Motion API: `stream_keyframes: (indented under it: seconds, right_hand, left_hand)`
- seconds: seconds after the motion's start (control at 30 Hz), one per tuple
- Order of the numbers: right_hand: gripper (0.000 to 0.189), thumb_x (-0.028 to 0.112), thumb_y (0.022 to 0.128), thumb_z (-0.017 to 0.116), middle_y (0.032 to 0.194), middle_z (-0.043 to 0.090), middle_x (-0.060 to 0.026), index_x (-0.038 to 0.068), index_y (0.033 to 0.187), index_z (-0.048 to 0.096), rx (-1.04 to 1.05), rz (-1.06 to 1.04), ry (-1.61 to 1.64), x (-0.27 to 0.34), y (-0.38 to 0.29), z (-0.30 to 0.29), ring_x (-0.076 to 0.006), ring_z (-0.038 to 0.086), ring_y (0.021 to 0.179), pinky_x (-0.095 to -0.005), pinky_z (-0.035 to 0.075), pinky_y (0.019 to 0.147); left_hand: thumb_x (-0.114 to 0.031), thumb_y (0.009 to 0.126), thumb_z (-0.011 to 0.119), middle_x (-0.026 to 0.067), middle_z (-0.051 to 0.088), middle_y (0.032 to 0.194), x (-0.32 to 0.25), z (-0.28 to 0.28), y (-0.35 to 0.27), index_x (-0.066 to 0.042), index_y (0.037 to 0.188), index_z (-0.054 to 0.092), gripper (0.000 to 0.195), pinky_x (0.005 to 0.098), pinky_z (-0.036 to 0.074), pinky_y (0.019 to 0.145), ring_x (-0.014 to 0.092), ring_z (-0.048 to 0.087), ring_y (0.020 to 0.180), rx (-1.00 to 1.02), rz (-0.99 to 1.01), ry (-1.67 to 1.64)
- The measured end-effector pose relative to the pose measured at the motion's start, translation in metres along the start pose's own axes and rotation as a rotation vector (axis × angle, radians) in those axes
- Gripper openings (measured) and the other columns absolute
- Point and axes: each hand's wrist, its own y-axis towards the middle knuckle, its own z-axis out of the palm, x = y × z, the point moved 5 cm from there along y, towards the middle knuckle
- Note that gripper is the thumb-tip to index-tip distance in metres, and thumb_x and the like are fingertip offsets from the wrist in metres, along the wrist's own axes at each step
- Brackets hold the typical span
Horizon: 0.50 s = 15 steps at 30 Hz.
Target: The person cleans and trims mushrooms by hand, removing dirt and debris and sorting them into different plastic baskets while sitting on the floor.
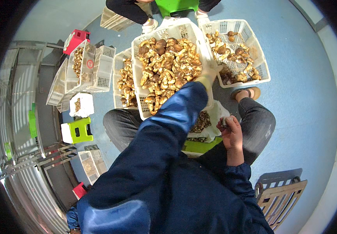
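Across the large white plastic crate (135, 87) of brown-capped mushrooms (168, 64) stretches my left arm in a blue sleeve. My left hand (212, 74), blurred and seemingly gloved, is at the crate's right side, its fingers near the edge of a second white crate (262, 58). Whether it holds anything is unclear. That second crate has loose mushrooms (243, 54) and dark scraps (226, 74) in it. My right hand (230, 128) is closed around a small grey object (224, 121) above my right thigh. Beside it, a white bag (218, 112) contains dark trimmings (202, 122).
Another mushroom crate (117, 84) lies partly under the large one. A person's legs (130, 11) and a green stool (177, 5) are opposite. Crates (104, 70), a lime-and-white stool (82, 130) and metal racks stand left; a slatted wooden frame (282, 201) is at lower right.
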Motion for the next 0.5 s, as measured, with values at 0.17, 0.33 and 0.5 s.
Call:
stream_keyframes:
  seconds: [0.17, 0.33, 0.5]
  right_hand:
    - [0.007, 0.011, 0.089, 0.053, 0.087, 0.063, -0.0067, 0.005, 0.090, 0.057, -0.009, 0.025, -0.015, 0.001, 0.000, 0.005, -0.0184, 0.060, 0.078, -0.0336, 0.050, 0.075]
    - [0.007, 0.012, 0.090, 0.052, 0.087, 0.062, -0.0084, 0.005, 0.090, 0.056, -0.006, 0.078, 0.026, -0.001, -0.002, 0.006, -0.0197, 0.059, 0.079, -0.0348, 0.050, 0.073]
    - [0.007, 0.016, 0.090, 0.052, 0.089, 0.057, -0.0068, 0.010, 0.087, 0.051, 0.006, 0.083, -0.005, -0.007, 0.002, -0.001, -0.0196, 0.054, 0.081, -0.0348, 0.046, 0.076]
  left_hand:
    - [-0.024, 0.073, 0.067, 0.0173, 0.063, 0.093, -0.005, -0.108, -0.016, -0.004, 0.097, 0.063, 0.031, 0.0355, 0.049, 0.077, 0.032, 0.062, 0.085, -0.107, 0.535, 0.772]
    - [-0.033, 0.067, 0.075, 0.0155, 0.052, 0.121, 0.028, -0.123, -0.042, -0.008, 0.122, 0.051, 0.065, 0.0404, 0.044, 0.089, 0.031, 0.051, 0.112, 0.136, 0.480, 1.431]
    - [-0.036, 0.062, 0.079, 0.0150, 0.051, 0.109, 0.002, -0.116, -0.052, -0.009, 0.114, 0.053, 0.065, 0.0412, 0.048, 0.082, 0.030, 0.053, 0.102, 0.077, 0.287, 1.534]
